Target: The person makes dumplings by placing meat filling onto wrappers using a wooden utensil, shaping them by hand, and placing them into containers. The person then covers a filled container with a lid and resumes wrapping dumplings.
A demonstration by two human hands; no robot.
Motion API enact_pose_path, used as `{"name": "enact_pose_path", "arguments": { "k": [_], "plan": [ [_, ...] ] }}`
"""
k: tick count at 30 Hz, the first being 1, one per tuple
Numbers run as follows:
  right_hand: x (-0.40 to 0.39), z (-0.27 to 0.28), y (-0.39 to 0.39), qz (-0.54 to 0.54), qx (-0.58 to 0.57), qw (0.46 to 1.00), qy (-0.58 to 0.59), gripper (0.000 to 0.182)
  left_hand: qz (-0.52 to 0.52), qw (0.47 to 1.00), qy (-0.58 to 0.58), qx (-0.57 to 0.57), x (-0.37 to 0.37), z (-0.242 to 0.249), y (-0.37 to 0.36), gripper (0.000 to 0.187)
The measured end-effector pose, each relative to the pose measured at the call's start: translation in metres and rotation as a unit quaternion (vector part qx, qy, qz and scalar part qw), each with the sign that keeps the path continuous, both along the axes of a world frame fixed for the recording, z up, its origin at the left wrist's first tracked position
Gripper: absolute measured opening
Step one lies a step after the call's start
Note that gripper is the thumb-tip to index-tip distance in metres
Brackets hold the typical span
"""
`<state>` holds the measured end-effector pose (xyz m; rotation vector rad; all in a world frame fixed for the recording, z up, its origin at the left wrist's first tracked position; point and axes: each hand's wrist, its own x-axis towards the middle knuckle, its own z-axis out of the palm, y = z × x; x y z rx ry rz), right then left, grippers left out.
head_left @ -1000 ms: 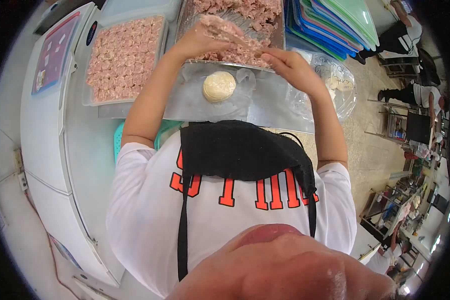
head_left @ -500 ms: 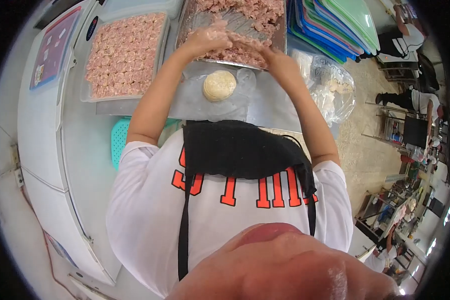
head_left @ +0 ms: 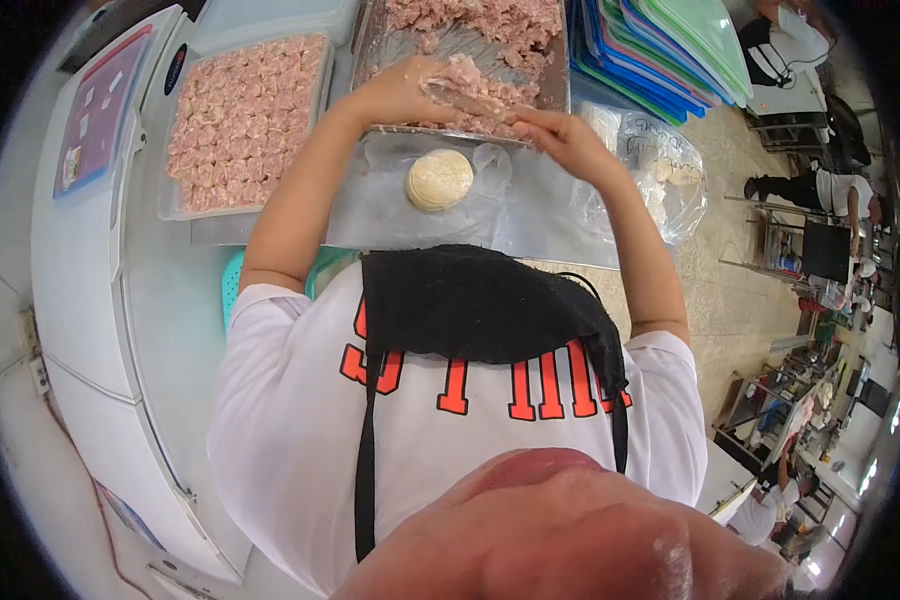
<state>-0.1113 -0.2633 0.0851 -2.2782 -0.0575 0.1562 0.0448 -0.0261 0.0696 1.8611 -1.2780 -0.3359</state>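
My left hand [head_left: 402, 92] is curled palm-up at the near edge of a metal tray [head_left: 360, 60], with minced meat [head_left: 462, 72] at its fingers. What it cups is mostly hidden. My right hand [head_left: 570, 143] pinches the end of a flat spatula [head_left: 470, 102], whose meat-smeared blade reaches across to my left fingers. More pink minced meat [head_left: 510, 22] lies in the tray behind. Just below the tray, a stack of round dough wrappers [head_left: 439, 180] rests on plastic film on the metal table [head_left: 560, 225].
To the left, a clear plastic container [head_left: 175, 205] holds rows of filled dumplings [head_left: 240, 125], beside a white fridge [head_left: 90, 270]. On the right are stacked coloured lids [head_left: 660, 50] and a plastic bag [head_left: 675, 180]. A turquoise basket [head_left: 232, 285] sits below the table. Other people work farther right.
My right hand has drawn back from the meat, bringing the spatula to my left fingers. My left hand has shifted slightly left and turned, with meat now showing at its fingertips.
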Motion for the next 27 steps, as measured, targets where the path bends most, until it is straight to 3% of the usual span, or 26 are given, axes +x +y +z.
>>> {"name": "enact_pose_path", "arguments": {
  "k": [1, 3, 4, 7, 9, 11, 13, 16, 18, 19, 21, 23, 27],
  "plan": [
    [0.002, 0.001, -0.006, -0.001, 0.002, 1.0, 0.001, 0.033, -0.001, 1.0, 0.001, 0.002, 0.001, -0.001, -0.002, 0.044],
    [0.005, 0.005, -0.013, -0.001, -0.203, 0.962, -0.183, 0.028, 0.096, 0.959, 0.257, 0.062, 0.002, 0.0, -0.007, 0.044],
    [-0.003, 0.021, 0.004, -0.045, -0.272, 0.938, -0.208, 0.022, 0.098, 0.96, 0.256, 0.062, 0.006, -0.006, -0.009, 0.044],
    [-0.008, 0.008, 0.031, -0.051, -0.25, 0.937, -0.239, 0.026, 0.117, 0.953, 0.276, 0.03, 0.011, -0.023, -0.012, 0.044],
    [0.001, -0.025, 0.017, -0.045, -0.266, 0.941, -0.206, 0.027, 0.109, 0.969, 0.206, 0.078, 0.003, -0.02, -0.016, 0.054],
    [0.005, -0.032, -0.016, -0.063, -0.357, 0.928, -0.089, 0.025, 0.12, 0.963, 0.225, 0.081, -0.005, -0.026, -0.011, 0.062],
    [-0.003, -0.029, -0.035, -0.07, -0.31, 0.945, -0.07, 0.027, 0.125, 0.958, 0.242, 0.092, -0.014, -0.015, -0.002, 0.071],
    [-0.018, 0.002, -0.045, -0.112, -0.037, 0.991, -0.07, 0.033, 0.11, 0.977, 0.171, 0.063, -0.022, 0.005, -0.001, 0.079],
    [-0.023, 0.016, -0.04, -0.077, 0.006, 0.995, -0.056, 0.033, 0.088, 0.987, -0.076, -0.109, -0.021, 0.002, -0.005, 0.068],
    [-0.025, 0.021, -0.033, -0.043, 0.049, 0.997, -0.041, 0.033, 0.091, 0.987, -0.077, -0.108, -0.025, 0.009, -0.008, 0.068],
    [-0.024, 0.02, -0.02, -0.006, 0.002, 0.998, -0.058, 0.032, 0.06, 0.994, 0.089, 0.029, -0.03, 0.025, -0.016, 0.057],
    [-0.019, 0.012, -0.018, 0.021, 0.018, 1.0, 0.009, 0.033, 0.055, 0.997, 0.058, 0.024, -0.03, 0.021, -0.02, 0.053],
    [-0.007, 0.015, -0.069, 0.047, -0.028, 0.996, -0.064, 0.035, 0.102, 0.995, 0.013, 0.014, -0.023, -0.004, -0.023, 0.051]
  ]
}}
